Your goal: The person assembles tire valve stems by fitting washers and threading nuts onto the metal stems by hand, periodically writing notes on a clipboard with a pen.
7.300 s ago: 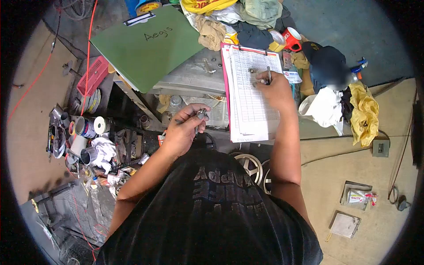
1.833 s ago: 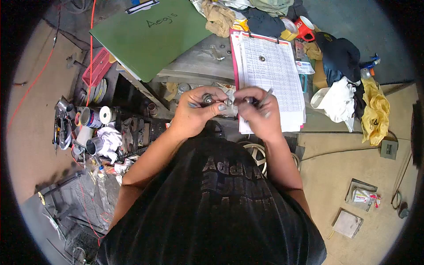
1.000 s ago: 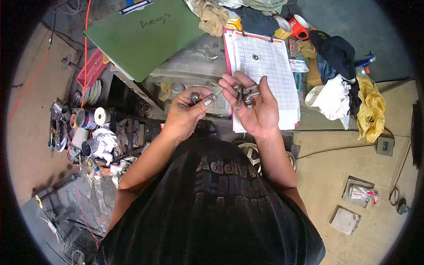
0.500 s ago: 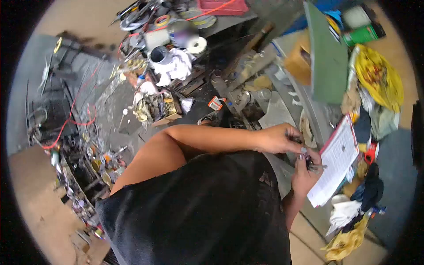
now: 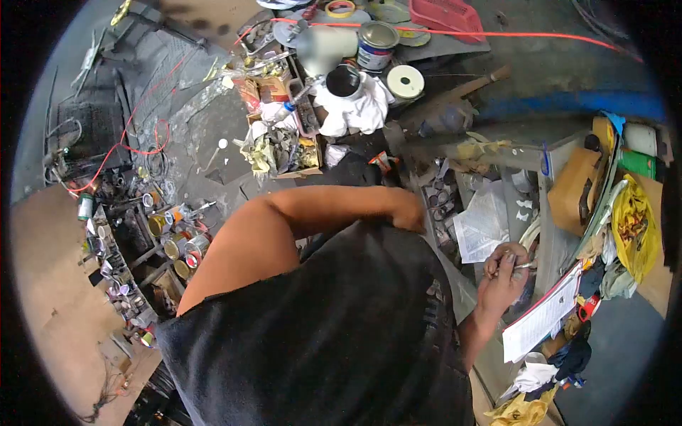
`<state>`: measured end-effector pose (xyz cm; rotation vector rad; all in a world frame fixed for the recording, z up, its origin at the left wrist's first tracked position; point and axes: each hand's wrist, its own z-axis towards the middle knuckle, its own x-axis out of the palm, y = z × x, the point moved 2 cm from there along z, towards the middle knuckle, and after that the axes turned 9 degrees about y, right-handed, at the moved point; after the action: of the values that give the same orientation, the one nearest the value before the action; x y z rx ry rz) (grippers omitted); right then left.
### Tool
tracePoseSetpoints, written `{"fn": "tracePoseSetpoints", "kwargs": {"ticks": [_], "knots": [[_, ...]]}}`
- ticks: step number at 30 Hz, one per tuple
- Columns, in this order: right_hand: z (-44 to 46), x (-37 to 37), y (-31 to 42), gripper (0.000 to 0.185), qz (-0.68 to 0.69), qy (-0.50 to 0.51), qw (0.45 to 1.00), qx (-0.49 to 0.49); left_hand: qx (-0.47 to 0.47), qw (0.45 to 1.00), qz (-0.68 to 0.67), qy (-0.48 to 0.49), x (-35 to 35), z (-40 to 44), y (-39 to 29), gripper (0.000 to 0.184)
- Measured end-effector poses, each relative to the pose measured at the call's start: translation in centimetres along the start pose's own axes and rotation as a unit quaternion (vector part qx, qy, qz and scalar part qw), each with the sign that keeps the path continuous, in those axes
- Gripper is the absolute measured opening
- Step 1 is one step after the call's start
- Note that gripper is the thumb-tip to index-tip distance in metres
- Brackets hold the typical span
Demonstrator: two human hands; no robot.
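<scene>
My right hand (image 5: 506, 275) is closed, fingers curled and thumb pressed over them. A thin, pale tip (image 5: 524, 265) sticks out beside the fingers; what it belongs to is hidden. Just below and to the right of that hand lies a clipboard with printed sheets (image 5: 543, 323). My left hand (image 5: 408, 211) is apart from the right, close in front of my dark shirt. It is bent down at the wrist, with its fingers out of sight, so any held thing is hidden. A sheet of newspaper (image 5: 482, 226) lies between and beyond the two hands.
A cardboard box (image 5: 574, 186) and a yellow bag (image 5: 634, 231) stand at the right. Ahead are a paint can (image 5: 377, 47), a white rag (image 5: 353, 106) and a box of scraps (image 5: 302, 170). An orange cord (image 5: 455, 33) crosses the far side. Several cans (image 5: 174, 247) crowd the left.
My hands were together near the papers, fingers meeting around small items. Now my left hand has drawn away leftward to my body. The right stays closed, and the view has turned.
</scene>
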<state>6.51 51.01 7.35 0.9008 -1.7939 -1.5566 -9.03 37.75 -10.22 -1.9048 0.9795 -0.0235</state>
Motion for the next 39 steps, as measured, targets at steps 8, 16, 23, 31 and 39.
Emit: {"fn": "tracePoseSetpoints", "kwargs": {"ticks": [8,16,23,31,39], "knots": [[-4.1,7.7,-1.2,0.013,-0.049,0.072,0.996,-0.009,0.032,0.964,-0.193,-0.178,13.6,-6.1,14.4,0.032],[-12.9,16.2,-9.6,0.007,0.132,0.003,0.989,0.073,-0.034,0.945,-0.182,-0.270,22.8,-17.5,18.1,0.027],[-19.9,19.9,-13.3,0.010,0.129,-0.014,0.980,0.151,-0.255,0.945,-0.122,-0.167,22.0,-19.9,21.3,0.029],[-23.3,21.8,-18.0,0.011,0.106,-0.100,0.937,0.316,-0.356,0.870,-0.102,-0.326,14.4,-13.2,33.0,0.026],[-23.9,24.8,-20.2,0.010,-0.012,-0.116,0.905,0.410,-0.423,0.820,-0.184,-0.339,9.7,-6.6,43.8,0.033]]}}
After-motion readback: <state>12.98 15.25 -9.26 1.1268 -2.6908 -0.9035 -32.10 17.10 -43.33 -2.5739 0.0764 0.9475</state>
